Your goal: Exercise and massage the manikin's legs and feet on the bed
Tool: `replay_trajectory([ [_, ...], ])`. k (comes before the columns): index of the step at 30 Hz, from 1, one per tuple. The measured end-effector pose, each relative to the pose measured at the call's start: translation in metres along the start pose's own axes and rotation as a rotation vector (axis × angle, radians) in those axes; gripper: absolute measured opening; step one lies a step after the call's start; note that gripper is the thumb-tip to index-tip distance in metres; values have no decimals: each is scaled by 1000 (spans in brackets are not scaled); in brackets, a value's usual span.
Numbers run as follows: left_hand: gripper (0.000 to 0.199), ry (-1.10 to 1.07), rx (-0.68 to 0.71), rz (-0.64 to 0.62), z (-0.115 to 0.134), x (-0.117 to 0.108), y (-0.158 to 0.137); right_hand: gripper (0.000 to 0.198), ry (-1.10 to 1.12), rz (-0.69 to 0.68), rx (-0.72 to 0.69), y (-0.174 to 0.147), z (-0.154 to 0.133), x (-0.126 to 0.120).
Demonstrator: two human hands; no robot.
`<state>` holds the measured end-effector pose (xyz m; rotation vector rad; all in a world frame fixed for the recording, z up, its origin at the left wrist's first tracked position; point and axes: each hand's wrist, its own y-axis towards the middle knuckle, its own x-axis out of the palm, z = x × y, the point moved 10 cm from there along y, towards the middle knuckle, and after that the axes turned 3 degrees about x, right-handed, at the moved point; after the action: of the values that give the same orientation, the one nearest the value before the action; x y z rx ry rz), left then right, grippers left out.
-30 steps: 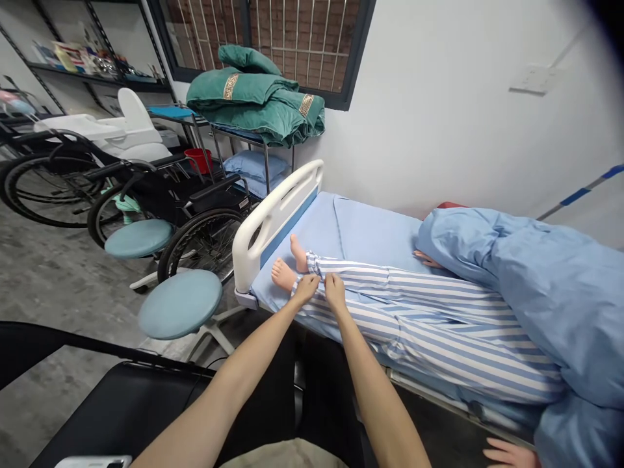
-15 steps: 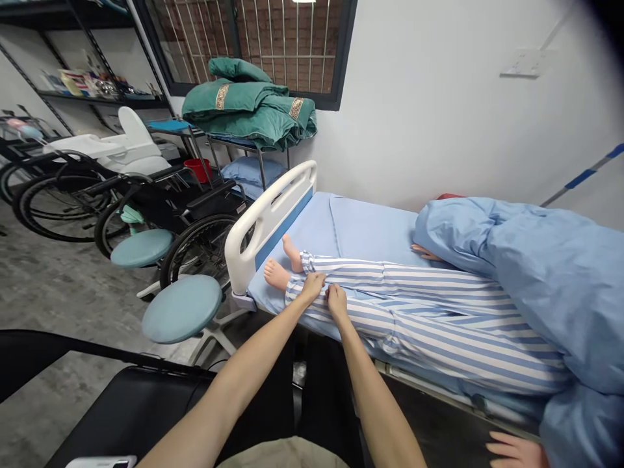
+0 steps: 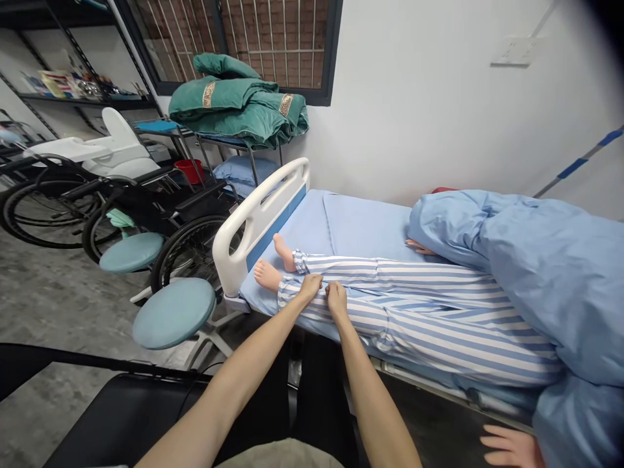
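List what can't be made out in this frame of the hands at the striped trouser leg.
- Head view: the figure's upper body is hidden under the blue blanket.
- Whether the left hand and right hand pinch the striped trousers or only press on them: fingertips too small to tell.
- Items on the shelf: too small and blurred.
- Another hand at the bottom edge: cut off, owner unseen.

The striped trousers [image 3: 419, 318] and blue quilt [image 3: 531, 260] are soft matt cloth. The footboard [image 3: 258, 214] is smooth glossy white plastic. The floor [image 3: 53, 292] looks like rough grey concrete.
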<state>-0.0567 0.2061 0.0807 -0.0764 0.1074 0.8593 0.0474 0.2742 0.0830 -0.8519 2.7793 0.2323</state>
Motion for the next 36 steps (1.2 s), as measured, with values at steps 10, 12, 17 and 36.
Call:
replay_trajectory([
  [10,26,-42,39,25,9,27,-4,26,18,6,4,3,4,-14],
  [12,26,-39,60,9,12,32,-4,26,17,18,3,2,5,-18],
  [17,27,-31,82,-20,12,38,-7,27,5,39,-13,1,2,-29],
  [36,28,-3,98,29,13,60,-12,27,62,59,-19,8,9,-61],
])
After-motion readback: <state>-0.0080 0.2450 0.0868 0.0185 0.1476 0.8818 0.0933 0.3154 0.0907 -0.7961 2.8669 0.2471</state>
